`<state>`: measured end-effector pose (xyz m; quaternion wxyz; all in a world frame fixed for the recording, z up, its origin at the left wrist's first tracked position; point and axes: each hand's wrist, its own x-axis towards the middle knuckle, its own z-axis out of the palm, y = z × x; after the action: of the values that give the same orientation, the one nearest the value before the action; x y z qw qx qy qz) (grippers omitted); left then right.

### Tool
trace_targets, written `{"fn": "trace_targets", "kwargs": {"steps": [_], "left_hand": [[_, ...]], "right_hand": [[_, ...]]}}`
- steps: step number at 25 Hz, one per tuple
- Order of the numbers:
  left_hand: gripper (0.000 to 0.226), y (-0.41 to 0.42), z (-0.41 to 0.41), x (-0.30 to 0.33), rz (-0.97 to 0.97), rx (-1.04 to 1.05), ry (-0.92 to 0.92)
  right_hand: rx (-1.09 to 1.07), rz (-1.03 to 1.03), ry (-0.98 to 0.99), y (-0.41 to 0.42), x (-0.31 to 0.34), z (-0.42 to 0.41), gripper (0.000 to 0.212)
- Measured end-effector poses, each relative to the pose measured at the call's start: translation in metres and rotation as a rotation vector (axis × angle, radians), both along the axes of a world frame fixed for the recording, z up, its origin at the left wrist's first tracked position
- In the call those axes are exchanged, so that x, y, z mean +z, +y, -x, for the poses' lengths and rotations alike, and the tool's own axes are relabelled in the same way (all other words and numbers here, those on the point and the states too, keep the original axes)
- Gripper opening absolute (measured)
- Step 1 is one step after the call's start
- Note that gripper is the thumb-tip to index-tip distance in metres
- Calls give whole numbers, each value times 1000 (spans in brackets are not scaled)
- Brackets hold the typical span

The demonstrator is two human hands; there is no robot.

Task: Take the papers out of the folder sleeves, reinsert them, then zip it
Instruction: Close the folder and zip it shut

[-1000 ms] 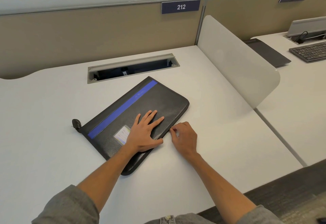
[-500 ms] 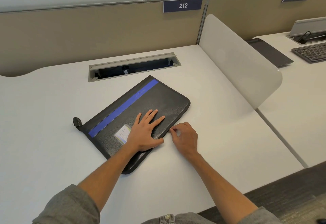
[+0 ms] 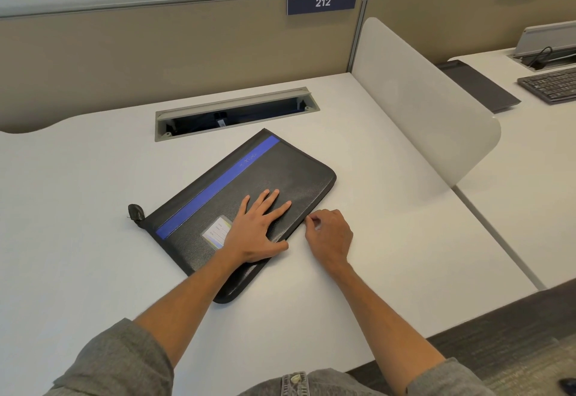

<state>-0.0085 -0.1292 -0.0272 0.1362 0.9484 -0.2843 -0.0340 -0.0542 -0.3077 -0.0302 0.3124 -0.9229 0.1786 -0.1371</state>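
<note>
A black zip folder with a blue stripe and a small label window lies closed and askew on the white desk. My left hand presses flat on its cover, fingers straight and spread. My right hand sits at the folder's right edge with fingers curled, thumb and forefinger pinching at the zip line; the zipper pull itself is too small to make out. A black tab sticks out at the folder's left corner. No papers are visible.
An open cable trough is set into the desk behind the folder. A white divider panel stands on the right, with a neighbouring desk, keyboard and dark pad beyond it. A beige partition runs along the back.
Both hands hold nearly the same places on the folder. Only the camera view has shifted slightly.
</note>
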Motion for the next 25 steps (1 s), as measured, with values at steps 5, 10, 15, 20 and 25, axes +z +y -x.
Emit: {"fn": "trace_targets", "kwargs": {"steps": [5,10,15,20,25], "left_hand": [[88,0,0,1,-3,2,4],[87,0,1,0,7,12,-8],[86,0,2,0,19,18,-19],[86,0,2,-2,33,17,-23],[88,1,1,-1,33,7,0]], "right_hand": [[-38,-19,15,1,2,-3,8],[103,33,-78,-2,-1,4,2],[240,156,-217,-2,-5,10,10],[305,189,-230,-3,-10,12,9],[119,98,-116,0,-4,5,6]]}}
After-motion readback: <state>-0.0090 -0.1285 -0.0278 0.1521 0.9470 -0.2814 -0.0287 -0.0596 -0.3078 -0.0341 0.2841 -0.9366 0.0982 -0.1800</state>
